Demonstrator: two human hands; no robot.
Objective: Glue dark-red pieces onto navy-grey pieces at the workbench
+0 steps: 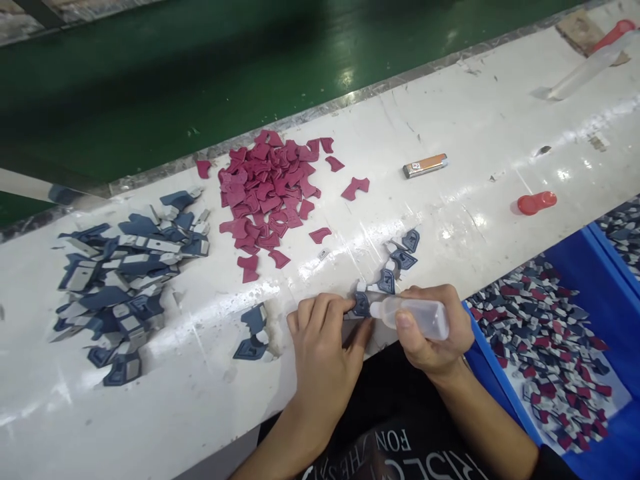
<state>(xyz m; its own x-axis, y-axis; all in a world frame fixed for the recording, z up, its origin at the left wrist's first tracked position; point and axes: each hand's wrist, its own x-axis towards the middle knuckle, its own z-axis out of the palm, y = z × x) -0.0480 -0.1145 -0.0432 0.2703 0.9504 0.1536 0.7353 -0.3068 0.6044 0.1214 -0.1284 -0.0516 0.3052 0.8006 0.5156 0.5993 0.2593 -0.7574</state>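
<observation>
My right hand is wrapped round a small translucent bottle, held on its side with the tip pointing left. That tip meets a dark blue piece, which my left hand grips between thumb and fingers at the near side of the table. Beyond it, several blue and white pieces form a slanting row. Two more blue pieces lie left of my left hand. A heap of flat dark red pieces is spread farther back, and a pile of blue and white pieces covers the left.
An orange lighter and a red cap-like item lie on the white table. A blue bin of mixed pieces stands at the right, below the table edge. A clear tube-like object rests at the far right.
</observation>
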